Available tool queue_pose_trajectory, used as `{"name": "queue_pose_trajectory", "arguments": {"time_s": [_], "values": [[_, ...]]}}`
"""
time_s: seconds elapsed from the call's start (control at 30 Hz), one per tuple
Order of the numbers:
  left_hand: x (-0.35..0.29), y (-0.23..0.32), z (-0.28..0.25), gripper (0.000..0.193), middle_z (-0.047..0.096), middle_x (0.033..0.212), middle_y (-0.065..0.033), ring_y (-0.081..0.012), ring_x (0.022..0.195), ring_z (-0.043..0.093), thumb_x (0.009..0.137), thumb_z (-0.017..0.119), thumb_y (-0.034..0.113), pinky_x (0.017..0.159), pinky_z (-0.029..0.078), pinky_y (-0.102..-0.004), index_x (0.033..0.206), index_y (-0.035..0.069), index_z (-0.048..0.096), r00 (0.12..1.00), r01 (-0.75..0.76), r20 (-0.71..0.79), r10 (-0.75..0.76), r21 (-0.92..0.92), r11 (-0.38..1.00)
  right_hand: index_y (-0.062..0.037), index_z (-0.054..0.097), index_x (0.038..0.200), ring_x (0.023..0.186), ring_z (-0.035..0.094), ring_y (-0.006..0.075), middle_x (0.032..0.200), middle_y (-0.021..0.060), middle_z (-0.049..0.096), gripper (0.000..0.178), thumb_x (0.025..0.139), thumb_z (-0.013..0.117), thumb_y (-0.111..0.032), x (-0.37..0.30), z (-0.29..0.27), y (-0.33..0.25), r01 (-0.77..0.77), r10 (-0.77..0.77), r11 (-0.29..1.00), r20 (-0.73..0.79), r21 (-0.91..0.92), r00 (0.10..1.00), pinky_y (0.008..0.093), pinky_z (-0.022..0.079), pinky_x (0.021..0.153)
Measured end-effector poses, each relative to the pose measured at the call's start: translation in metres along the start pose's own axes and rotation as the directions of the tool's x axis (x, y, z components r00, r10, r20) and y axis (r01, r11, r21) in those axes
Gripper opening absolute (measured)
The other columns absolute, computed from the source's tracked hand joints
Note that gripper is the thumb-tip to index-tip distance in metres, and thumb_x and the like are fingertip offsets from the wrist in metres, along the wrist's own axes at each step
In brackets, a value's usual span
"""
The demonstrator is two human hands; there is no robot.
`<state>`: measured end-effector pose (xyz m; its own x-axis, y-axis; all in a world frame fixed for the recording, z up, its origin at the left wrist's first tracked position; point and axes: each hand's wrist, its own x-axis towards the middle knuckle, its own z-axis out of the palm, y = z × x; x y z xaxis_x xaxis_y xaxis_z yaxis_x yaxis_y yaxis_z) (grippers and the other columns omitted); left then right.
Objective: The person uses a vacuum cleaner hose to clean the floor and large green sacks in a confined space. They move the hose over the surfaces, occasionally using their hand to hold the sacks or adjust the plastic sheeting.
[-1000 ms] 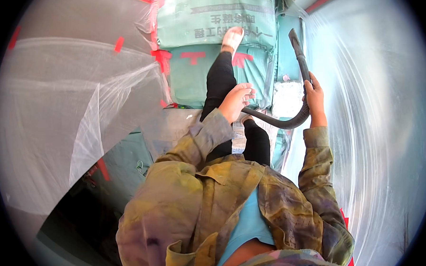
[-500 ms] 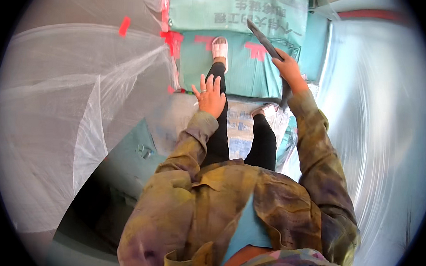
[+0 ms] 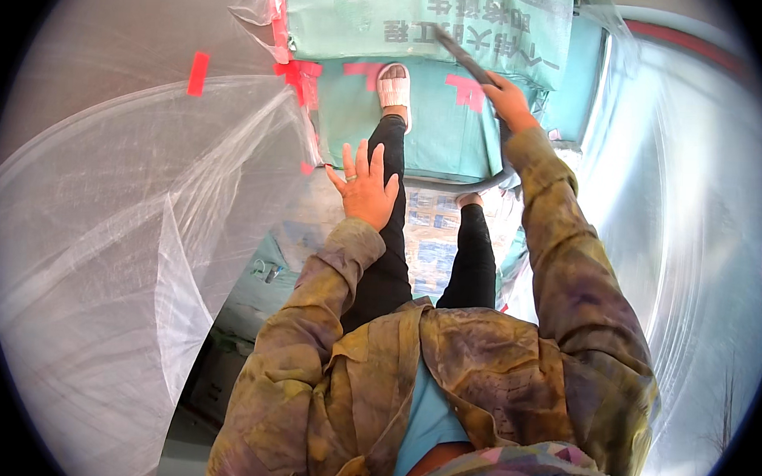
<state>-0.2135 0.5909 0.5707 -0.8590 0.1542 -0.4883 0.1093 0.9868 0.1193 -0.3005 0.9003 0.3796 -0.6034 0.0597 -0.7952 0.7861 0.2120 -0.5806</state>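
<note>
Gripping a dark hose (image 3: 467,59), the right hand (image 3: 508,99) is closed around its stiff nozzle end above the teal floor sheet (image 3: 441,126); the rest curves down past the leg. Left hand (image 3: 366,186) is open, fingers spread, empty, near clear plastic sheeting (image 3: 135,227). Hose likely light, bendy; best held near the nozzle.

I wear a paint-stained olive and brown camouflage jacket with long sleeves reaching both wrists, a light blue shirt beneath it, black trousers, a pale slip-on sandal (image 3: 394,87), and a ring on my left hand (image 3: 367,189).
</note>
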Motion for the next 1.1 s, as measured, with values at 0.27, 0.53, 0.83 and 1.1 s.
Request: {"name": "queue_pose_trajectory", "arguments": {"time_s": [0.27,0.53,0.83,1.1], "values": [[0.009,0.009,-0.002,0.061,0.033,0.155,-0.0113,-0.0392,0.149,0.016,0.092,0.064,0.037,0.112,0.004,-0.0729,0.146,0.017,0.045,0.999,-0.038,-0.006,0.038,-0.031,0.999,-0.0123,0.061,0.137,0.059,0.053,0.0109,0.078,0.0020,0.060,0.051,0.087,0.068,-0.022,-0.078,-0.080,0.036,-0.127,0.172,0.968,-0.203,0.218,0.964,0.0289,0.046,0.049],[0.008,0.005,0.000,0.052,0.036,0.153,-0.0113,-0.0400,0.148,0.018,0.092,0.064,0.035,0.113,0.006,-0.0711,0.139,0.017,0.053,1.000,-0.025,-0.015,0.024,-0.042,0.999,-0.0104,0.058,0.138,0.060,0.064,0.0213,0.094,0.0098,0.069,0.053,0.088,0.062,-0.029,-0.097,-0.025,-0.010,-0.168,0.172,0.985,-0.347,0.042,0.922,0.0344,0.053,0.055],[0.011,-0.012,0.000,0.039,0.044,0.147,-0.0106,-0.0392,0.146,0.025,0.092,0.064,0.032,0.113,0.010,-0.0709,0.127,0.016,0.062,0.999,-0.020,-0.041,0.015,-0.136,0.990,-0.0028,0.055,0.139,0.107,0.066,0.0221,0.126,0.0141,0.067,0.051,0.091,0.063,-0.019,-0.170,-0.046,0.099,0.015,-0.019,1.000,-0.431,-0.013,0.902,0.0327,0.049,0.094],[0.009,-0.010,0.005,0.036,0.046,0.146,-0.0092,-0.0379,0.146,0.025,0.090,0.066,0.029,0.114,0.011,-0.0685,0.124,0.017,0.064,0.999,-0.040,0.003,0.041,-0.127,0.991,-0.0165,0.062,0.134,0.067,0.061,0.0182,0.082,0.0078,0.065,0.048,0.088,0.063,-0.031,0.006,0.076,-0.077,0.144,-0.136,0.984,0.079,-0.102,0.988,0.0352,0.051,0.060]]}}
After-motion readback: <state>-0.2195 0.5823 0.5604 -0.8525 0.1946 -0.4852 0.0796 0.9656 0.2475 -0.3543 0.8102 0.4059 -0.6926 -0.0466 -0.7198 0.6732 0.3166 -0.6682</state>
